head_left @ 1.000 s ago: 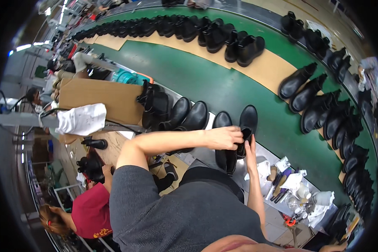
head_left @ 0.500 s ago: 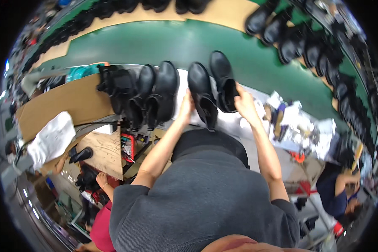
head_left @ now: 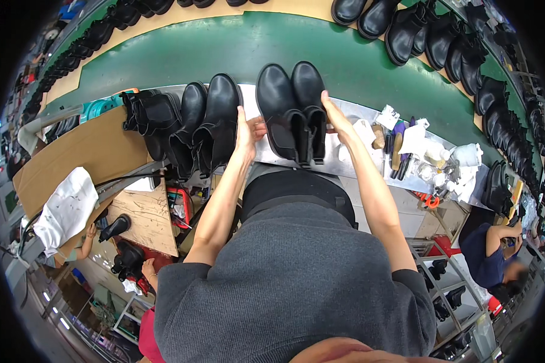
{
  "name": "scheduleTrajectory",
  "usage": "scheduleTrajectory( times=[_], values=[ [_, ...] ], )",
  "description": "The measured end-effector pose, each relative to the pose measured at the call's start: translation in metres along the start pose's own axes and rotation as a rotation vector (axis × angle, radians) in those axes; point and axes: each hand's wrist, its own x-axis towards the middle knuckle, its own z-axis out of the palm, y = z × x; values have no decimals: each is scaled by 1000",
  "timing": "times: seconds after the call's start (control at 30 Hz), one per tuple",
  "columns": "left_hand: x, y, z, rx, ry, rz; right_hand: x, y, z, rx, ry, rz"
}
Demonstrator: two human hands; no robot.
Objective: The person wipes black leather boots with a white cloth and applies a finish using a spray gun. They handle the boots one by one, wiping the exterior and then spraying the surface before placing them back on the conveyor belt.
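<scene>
Two black ankle boots stand side by side in front of me, toes pointing away: the left boot (head_left: 275, 97) and the right boot (head_left: 309, 88). My right hand (head_left: 340, 123) rests along the outer side of the right boot, one digit stretched toward its toe; part of the hand is hidden by the boot. My left hand (head_left: 247, 134) is open in the gap between the left boot and another black boot (head_left: 222, 106). Its thumb points up and its fingers reach toward the left boot. I cannot tell whether they touch it.
More black boots (head_left: 154, 112) crowd the left of the white work surface. At right lie brushes (head_left: 397, 148), crumpled white cloths (head_left: 466, 156) and small bottles. Beyond runs a green belt (head_left: 181, 63) lined with boots. A cardboard sheet (head_left: 82, 148) leans at left; co-workers sit on both sides.
The right boot has come back level with and against the left boot. My left hand has drawn away from the left boot, and my right hand has shifted to the right boot's side.
</scene>
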Motion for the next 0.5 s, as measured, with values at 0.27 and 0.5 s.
scheduleTrajectory(
  times=[0.27,0.5],
  values=[
    [-92,98,48,108,-260,307,5,30,-22,823,-430,55],
    [-89,97,55,92,-241,246,-46,13,-16,661,-249,-262]
  ],
)
